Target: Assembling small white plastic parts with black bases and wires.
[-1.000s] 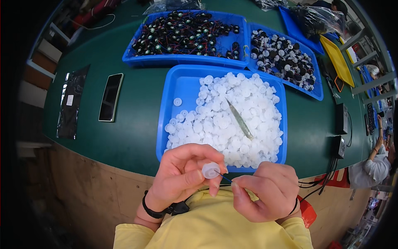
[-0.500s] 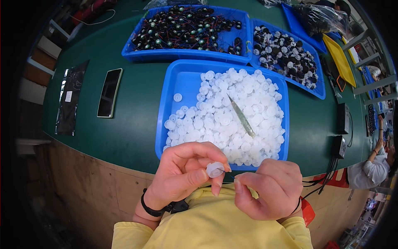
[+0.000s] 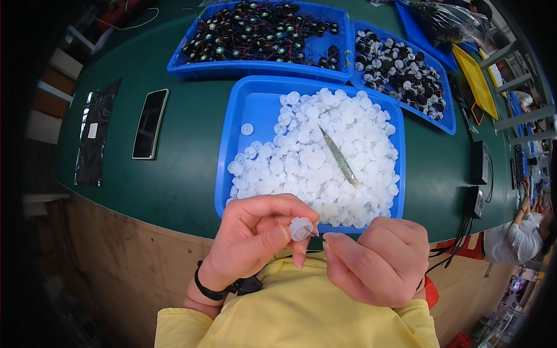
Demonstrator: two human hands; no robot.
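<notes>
Between the thumb and fingers of my left hand (image 3: 252, 238) is a small translucent white plastic cap (image 3: 299, 228). Thin dark wires (image 3: 314, 234) stick out of its right side toward my right hand (image 3: 380, 261). That hand's thumb and forefinger are pinched together on the wire ends, which the fingertips mostly hide. Both hands are just in front of a blue tray (image 3: 249, 104), which is heaped with similar white caps (image 3: 278, 168). On the heap lies a slim pointed tool (image 3: 338, 155), greenish along its lower part.
Behind stand a blue bin (image 3: 191, 71) of small black wired parts and another (image 3: 429, 119) of black-and-white pieces. A phone (image 3: 149, 124) and black plastic bag (image 3: 96, 136) lie left. Black boxes with cables (image 3: 474, 201) sit right, with a co-worker (image 3: 513, 240) beyond.
My right hand has turned slightly, its fingers closing in more around the wire ends. The cap has tilted a little in my left hand. The view has shifted slightly.
</notes>
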